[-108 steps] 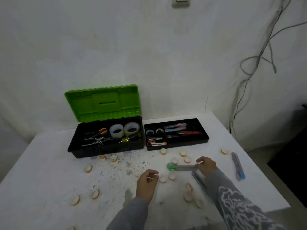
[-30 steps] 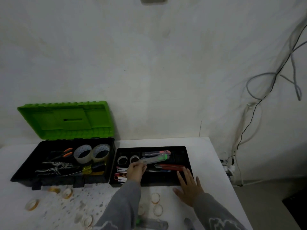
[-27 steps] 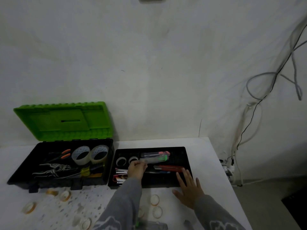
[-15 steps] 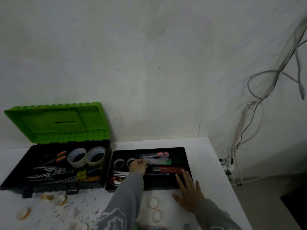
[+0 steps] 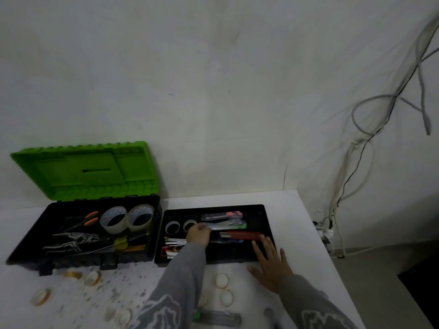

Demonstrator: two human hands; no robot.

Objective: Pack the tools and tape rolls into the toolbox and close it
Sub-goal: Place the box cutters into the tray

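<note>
Green-tipped cutter (image 5: 223,226) pinched by left hand (image 5: 198,235) over tray (image 5: 266,214) | right hand (image 5: 270,264) flat, fingers spread

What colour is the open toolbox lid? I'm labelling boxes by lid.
Bright green, seen clearly in the head view: the lid stands open behind the black toolbox base.

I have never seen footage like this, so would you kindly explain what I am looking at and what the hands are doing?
There is no machine here: a camera worn on a person's head looks down at their own two hands. On the white table stands a toolbox with its green lid open, beside a separate black tray. The left hand holds a green-ended utility knife in the tray. The right hand rests flat at the tray's front edge. Small tape rolls lie loose on the table.
</note>
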